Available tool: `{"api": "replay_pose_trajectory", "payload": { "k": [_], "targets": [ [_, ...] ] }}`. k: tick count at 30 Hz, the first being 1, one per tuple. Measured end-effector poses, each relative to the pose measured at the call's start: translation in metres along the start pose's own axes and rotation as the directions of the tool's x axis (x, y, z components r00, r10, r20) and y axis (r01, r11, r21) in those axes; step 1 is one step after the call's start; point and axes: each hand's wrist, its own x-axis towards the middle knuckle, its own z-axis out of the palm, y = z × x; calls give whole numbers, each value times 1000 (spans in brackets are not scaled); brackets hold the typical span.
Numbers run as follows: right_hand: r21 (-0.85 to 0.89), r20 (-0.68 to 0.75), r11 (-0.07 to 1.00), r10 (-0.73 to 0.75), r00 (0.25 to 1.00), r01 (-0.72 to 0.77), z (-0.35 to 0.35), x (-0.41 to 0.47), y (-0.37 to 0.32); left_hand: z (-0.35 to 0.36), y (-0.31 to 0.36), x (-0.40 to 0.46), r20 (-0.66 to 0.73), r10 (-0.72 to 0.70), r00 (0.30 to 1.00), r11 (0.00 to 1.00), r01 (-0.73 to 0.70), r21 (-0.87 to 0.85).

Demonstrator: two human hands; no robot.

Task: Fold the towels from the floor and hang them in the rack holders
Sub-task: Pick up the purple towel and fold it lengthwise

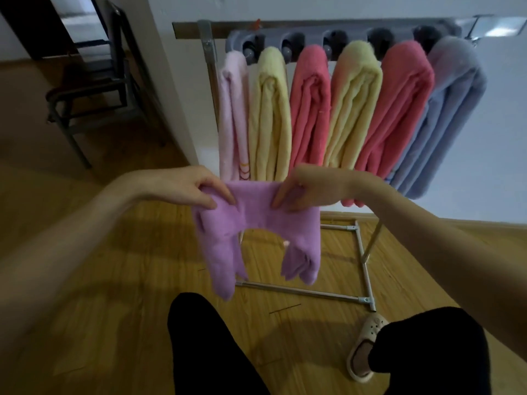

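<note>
left hand [196, 189] and right hand [302, 192] both pinch the purple towel [253, 220], draped between them; towel rack [342, 32] at twelve o'clock.

Left arm: bare forearm reaching in from 8 o'clock toward frame centre, wrist nearly straight.
Left hand [196, 189]: back of hand up, fingers [219, 195] curled downward with the thumb beneath, pinching the top edge of a soft lilac fleece towel [256, 220].
Right arm: bare forearm entering from 4 o'clock, angled up toward centre, wrist bent slightly down.
Right hand [308, 189]: knuckles up, fingers folded over the same towel edge, gripping it just beside the left hand.
Hands together: level with each other, close but apart, cloth stretched between them.
Legs: dark trousers at 6 o'clock, knees apart; right foot in a pale clog [365, 349] at 5 o'clock.
</note>
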Motion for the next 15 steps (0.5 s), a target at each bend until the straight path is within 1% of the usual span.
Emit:
{"api": "replay_pose_trajectory", "payload": {
  "k": [1, 2, 3, 4, 5, 6, 7, 8, 9, 10, 12, 13, 15],
  "targets": [
    [-47, -83, 999, 2, 997, -6, -6, 6, -4, -10, -2, -7, -22, 3, 1000, 999, -2, 35],
    [-87, -167, 996, 0, 986, -15, -12, 12, -8, -10, -3, -5, -55, -24, 998, 997, 28, 67],
    [-134, -250, 991, -7, 968, -27, -19, 16, -13, -10, -6, -3, -156, -40, 987, 989, 61, 134],
    [-187, -323, 982, -22, 946, -40, -27, 20, -18, -7, -8, 2, -364, -66, 929, 949, 171, 264],
    [-232, -382, 971, -40, 923, -54, -34, 24, -22, -4, -6, 3, -624, -38, 780, 842, 361, 400],
    [-266, -436, 962, -58, 898, -66, -41, 27, -26, -5, -2, 4, -796, 22, 604, 770, 498, 399],
    [-283, -491, 956, -78, 867, -75, -48, 30, -30, -11, -6, 6, -851, 124, 510, 795, 463, 393],
    [-290, -548, 954, -95, 831, -82, -56, 33, -35, -24, -4, 5, -815, 183, 550, 859, 313, 404],
    [-274, -609, 957, -96, 788, -95, -63, 37, -39, -36, 1, 0, -780, 228, 583, 892, 197, 408],
    [-243, -670, 962, -75, 738, -123, -71, 41, -42, -46, 6, -2, -788, 253, 562, 872, 221, 437],
    [-218, -772, 955, -41, 634, -203, -85, 52, -47, -68, 5, 0, -856, 300, 420, 816, 352, 459],
    [-228, -809, 945, -50, 586, -234, -91, 58, -48, -79, 4, 0, -872, 317, 372, 798, 393, 458],
    [-225, -858, 935, -57, 511, -273, -99, 72, -52, -91, 4, 9, -871, 331, 364, 775, 422, 471]
  ]
}}
